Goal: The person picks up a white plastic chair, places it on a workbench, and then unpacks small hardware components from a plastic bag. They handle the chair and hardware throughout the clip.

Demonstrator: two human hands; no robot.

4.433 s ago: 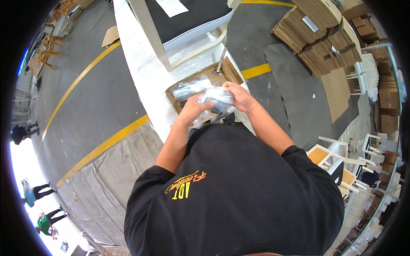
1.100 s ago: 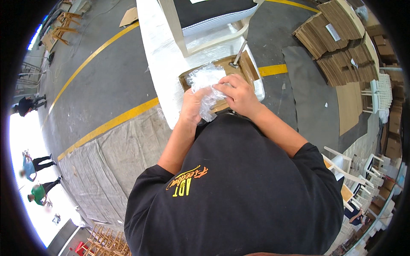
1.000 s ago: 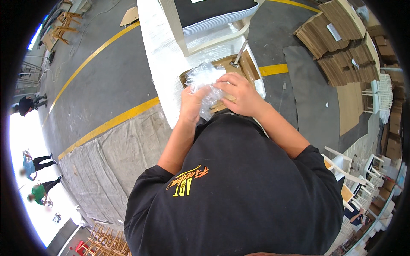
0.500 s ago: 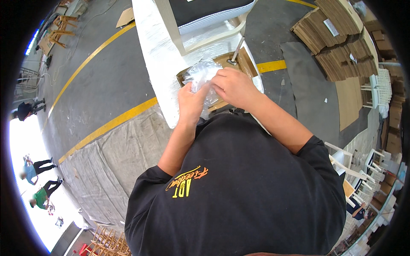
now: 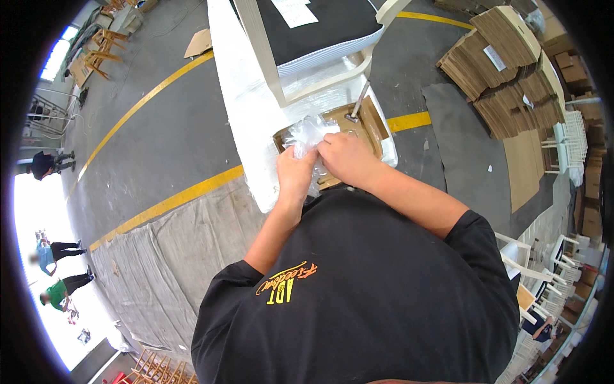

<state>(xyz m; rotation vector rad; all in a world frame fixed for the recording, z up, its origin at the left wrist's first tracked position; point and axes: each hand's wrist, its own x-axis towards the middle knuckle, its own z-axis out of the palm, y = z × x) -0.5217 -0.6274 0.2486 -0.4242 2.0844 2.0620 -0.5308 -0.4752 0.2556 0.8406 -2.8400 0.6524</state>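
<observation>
Both hands are close together over a shallow cardboard box (image 5: 377,121), fingers closed on a clear plastic bag (image 5: 309,131). My left hand (image 5: 295,174) grips the bag's near left part, with crumpled film bulging beside the thumb. My right hand (image 5: 348,157) pinches the bag next to it, fingertips almost touching the left thumb. What the bag contains cannot be made out. A hammer (image 5: 358,105) leans in the box beyond my right hand, its head down. Just past the box stands a pale wooden chair frame (image 5: 326,86) with a dark seat (image 5: 320,35).
Box and chair frame rest on a white wrapped worktop (image 5: 240,109). Stacked flat cardboard (image 5: 492,64) stands at the far right. A grey cloth (image 5: 173,256) covers the floor at left. White chairs (image 5: 543,275) crowd the right; several people stand at the far left.
The worktop, box and chair frame sit lower in the view, showing more of the seat and papers on it. Both hands keep hold of the plastic bag, fingers shifted slightly.
</observation>
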